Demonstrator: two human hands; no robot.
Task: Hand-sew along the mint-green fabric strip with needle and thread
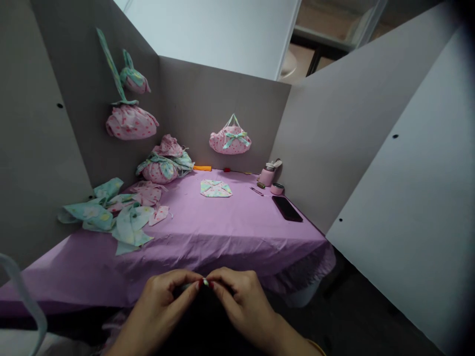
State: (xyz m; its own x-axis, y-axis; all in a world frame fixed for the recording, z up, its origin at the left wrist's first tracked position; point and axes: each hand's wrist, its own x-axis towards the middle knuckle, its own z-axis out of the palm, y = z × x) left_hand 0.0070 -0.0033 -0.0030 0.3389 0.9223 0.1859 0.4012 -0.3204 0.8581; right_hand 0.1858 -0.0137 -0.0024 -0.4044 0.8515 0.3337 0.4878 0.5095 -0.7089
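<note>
Close to my body, in front of the table's near edge, my left hand and my right hand meet at the fingertips. Both pinch a small whitish-green piece, probably cloth; most of it is hidden behind the fingers. Beyond the hands, a flat folded patchwork square in pink and mint prints lies on the purple tablecloth. Loose mint and pink fabric pieces are heaped at the left.
Stuffed cloth pouches are piled at the back left. Another pouch with a bow hangs on the back partition. At the right lie a phone, a pink bottle, a small round tin and a thread spool.
</note>
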